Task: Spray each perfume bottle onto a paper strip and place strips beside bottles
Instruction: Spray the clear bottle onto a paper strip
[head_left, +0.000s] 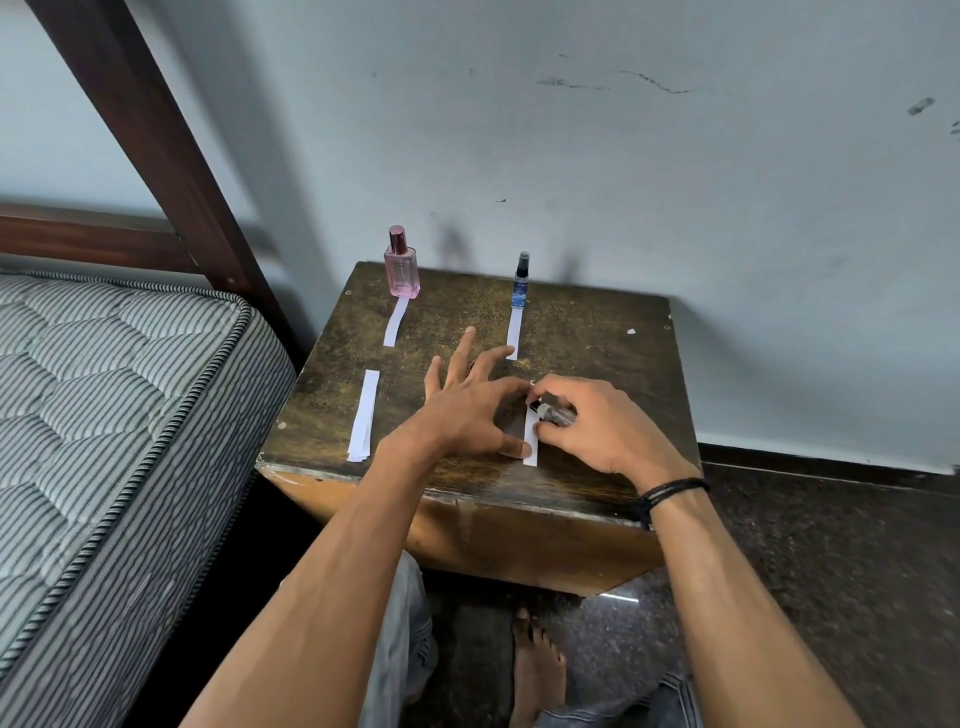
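White paper strip (530, 434) is lying at the near right of the wooden table (597, 338); it is thin, light and easily creased. The left hand (467, 410), fingers spread, is pinning it flat with the thumb. The right hand (597, 428) is curling round a small clear bottle (557, 414) over the strip. Likely light and slippery, the bottle is best gripped round its body, nozzle free.

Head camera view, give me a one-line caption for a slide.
Left hand presses a paper strip flat while the right hand holds a small spray bottle at its far end.
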